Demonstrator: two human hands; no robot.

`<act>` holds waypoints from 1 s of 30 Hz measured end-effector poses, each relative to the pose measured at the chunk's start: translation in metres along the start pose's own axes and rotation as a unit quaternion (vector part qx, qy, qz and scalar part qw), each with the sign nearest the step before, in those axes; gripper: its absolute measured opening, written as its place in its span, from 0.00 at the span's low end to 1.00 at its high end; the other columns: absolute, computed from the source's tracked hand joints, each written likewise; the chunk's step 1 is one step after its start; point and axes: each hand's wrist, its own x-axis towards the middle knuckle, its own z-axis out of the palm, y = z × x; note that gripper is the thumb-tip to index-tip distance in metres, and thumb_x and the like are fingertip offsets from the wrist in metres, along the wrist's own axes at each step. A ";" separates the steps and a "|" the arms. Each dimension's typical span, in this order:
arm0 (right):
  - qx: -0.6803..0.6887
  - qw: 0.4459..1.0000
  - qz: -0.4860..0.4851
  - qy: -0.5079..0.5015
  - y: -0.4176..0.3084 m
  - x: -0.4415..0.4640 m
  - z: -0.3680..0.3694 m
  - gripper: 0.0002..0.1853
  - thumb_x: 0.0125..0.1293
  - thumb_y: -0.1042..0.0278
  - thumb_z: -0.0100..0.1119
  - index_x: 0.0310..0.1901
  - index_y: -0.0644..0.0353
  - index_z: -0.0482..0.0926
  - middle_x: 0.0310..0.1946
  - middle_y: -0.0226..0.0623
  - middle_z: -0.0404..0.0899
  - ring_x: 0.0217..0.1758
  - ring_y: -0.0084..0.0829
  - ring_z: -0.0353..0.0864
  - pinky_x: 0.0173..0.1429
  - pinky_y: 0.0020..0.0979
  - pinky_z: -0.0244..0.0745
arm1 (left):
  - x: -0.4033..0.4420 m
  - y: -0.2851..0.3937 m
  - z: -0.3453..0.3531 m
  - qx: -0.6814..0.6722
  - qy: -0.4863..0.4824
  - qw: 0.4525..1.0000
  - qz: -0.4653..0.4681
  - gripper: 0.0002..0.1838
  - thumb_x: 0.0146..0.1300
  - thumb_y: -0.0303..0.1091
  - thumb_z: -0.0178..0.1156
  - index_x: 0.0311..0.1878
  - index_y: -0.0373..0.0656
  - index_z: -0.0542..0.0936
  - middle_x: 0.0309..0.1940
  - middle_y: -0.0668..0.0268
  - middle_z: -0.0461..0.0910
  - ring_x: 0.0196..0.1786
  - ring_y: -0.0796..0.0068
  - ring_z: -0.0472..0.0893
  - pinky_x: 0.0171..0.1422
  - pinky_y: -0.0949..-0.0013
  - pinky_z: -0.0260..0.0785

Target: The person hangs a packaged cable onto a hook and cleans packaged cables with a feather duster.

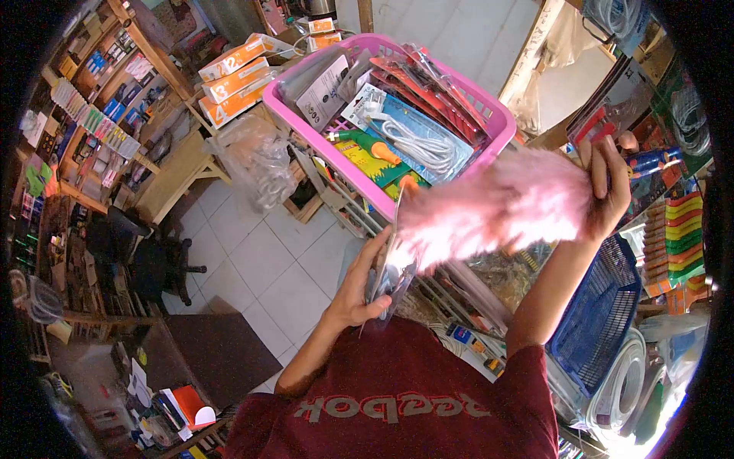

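Observation:
My right hand is closed around one end of a fluffy pink duster, which is blurred and overexposed along its lower edge. The duster reaches left to a thin, flat plastic-wrapped package, seen nearly edge-on. My left hand grips this package, thumb on the near face and fingers behind it. What the package contains I cannot make out. Just beyond both hands is a pink plastic basket. It holds a blister pack with a coiled white cable, several red-backed packs and a green-and-orange item.
Orange-and-white boxes are stacked left of the basket, above a clear plastic bag. A blue basket and coiled hose are at right. A black office chair stands on the tiled floor, near stocked shelves.

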 end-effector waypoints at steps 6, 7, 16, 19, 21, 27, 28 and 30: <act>0.139 0.988 0.052 -0.045 -0.005 0.001 -0.001 0.08 0.66 0.78 0.44 0.40 0.50 0.69 0.09 0.19 0.53 0.17 0.15 0.51 0.29 0.22 0.54 | -0.001 0.008 0.003 -0.030 -0.004 0.999 -0.028 0.52 0.49 0.60 0.57 0.69 0.34 0.49 0.63 0.49 0.58 0.63 0.58 0.64 0.65 0.58 0.56; 0.155 0.985 0.062 -0.050 -0.006 0.001 -0.002 0.08 0.66 0.78 0.43 0.40 0.49 0.69 0.09 0.19 0.53 0.17 0.15 0.51 0.29 0.22 0.54 | 0.000 0.007 0.004 -0.033 0.003 0.999 -0.019 0.53 0.49 0.60 0.57 0.69 0.34 0.49 0.63 0.49 0.59 0.62 0.58 0.65 0.64 0.58 0.56; 0.119 0.992 0.019 -0.046 -0.007 -0.006 0.012 0.08 0.66 0.79 0.44 0.41 0.52 0.71 0.09 0.18 0.53 0.17 0.15 0.50 0.28 0.22 0.55 | -0.001 0.006 0.004 -0.016 0.008 1.000 -0.019 0.54 0.49 0.63 0.57 0.70 0.35 0.49 0.60 0.51 0.62 0.60 0.59 0.66 0.63 0.59 0.57; 0.133 0.989 0.036 -0.050 -0.008 -0.003 0.003 0.08 0.65 0.79 0.45 0.41 0.52 0.71 0.09 0.18 0.54 0.17 0.15 0.51 0.29 0.21 0.55 | -0.001 0.004 0.005 -0.017 0.012 1.000 -0.023 0.54 0.49 0.63 0.56 0.70 0.35 0.49 0.61 0.50 0.62 0.61 0.59 0.66 0.63 0.59 0.57; 0.013 0.999 -0.013 0.050 -0.004 0.000 -0.003 0.10 0.61 0.82 0.49 0.39 0.54 0.73 0.12 0.19 0.58 0.13 0.14 0.47 0.23 0.21 0.48 | -0.001 0.009 0.005 -0.017 0.008 0.999 -0.029 0.54 0.49 0.63 0.56 0.70 0.36 0.49 0.61 0.50 0.61 0.61 0.59 0.65 0.64 0.59 0.56; 0.125 0.990 0.025 -0.067 -0.011 -0.006 0.009 0.09 0.67 0.78 0.41 0.40 0.51 0.70 0.10 0.19 0.55 0.18 0.15 0.53 0.29 0.22 0.56 | -0.002 0.007 0.002 -0.009 -0.001 0.999 -0.032 0.54 0.48 0.63 0.56 0.70 0.37 0.49 0.61 0.50 0.60 0.61 0.59 0.65 0.64 0.59 0.56; 0.175 0.983 0.022 -0.051 -0.012 -0.005 0.008 0.09 0.67 0.78 0.41 0.40 0.51 0.70 0.10 0.20 0.55 0.17 0.16 0.52 0.29 0.22 0.57 | -0.002 0.007 0.003 -0.008 0.000 0.999 -0.031 0.54 0.48 0.63 0.57 0.70 0.37 0.49 0.61 0.50 0.61 0.61 0.59 0.65 0.64 0.59 0.56; 0.183 0.979 0.063 -0.058 -0.012 -0.004 0.003 0.08 0.66 0.79 0.42 0.40 0.52 0.69 0.10 0.19 0.54 0.18 0.16 0.52 0.28 0.23 0.57 | -0.003 0.004 0.004 -0.025 0.000 0.999 -0.040 0.54 0.48 0.63 0.57 0.70 0.37 0.49 0.61 0.51 0.61 0.61 0.59 0.65 0.64 0.59 0.55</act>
